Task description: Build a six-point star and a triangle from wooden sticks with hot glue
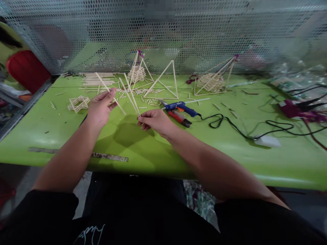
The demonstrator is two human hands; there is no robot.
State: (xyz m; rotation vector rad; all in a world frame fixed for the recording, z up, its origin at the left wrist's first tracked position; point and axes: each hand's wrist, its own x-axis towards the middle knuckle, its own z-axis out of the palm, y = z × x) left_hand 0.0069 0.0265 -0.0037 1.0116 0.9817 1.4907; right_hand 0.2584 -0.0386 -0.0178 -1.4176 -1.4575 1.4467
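Green table (pixel 155 158): two purple-topped frames (pixel 211 82) standing near the back edge, seemingly complete; bare frame (pixel 175 79) between, looking unfinished.
Room is lying open toward the front edge; above mid-table, your right hand (pixel 154 119) is gripping a stick pair (pixel 133 97), your left hand (pixel 100 106) pinching a single stick (pixel 103 83), seemingly unassembled.

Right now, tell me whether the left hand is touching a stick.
Touching: the head view shows the left hand gripping one stick partway along, an end jutting out on either side.
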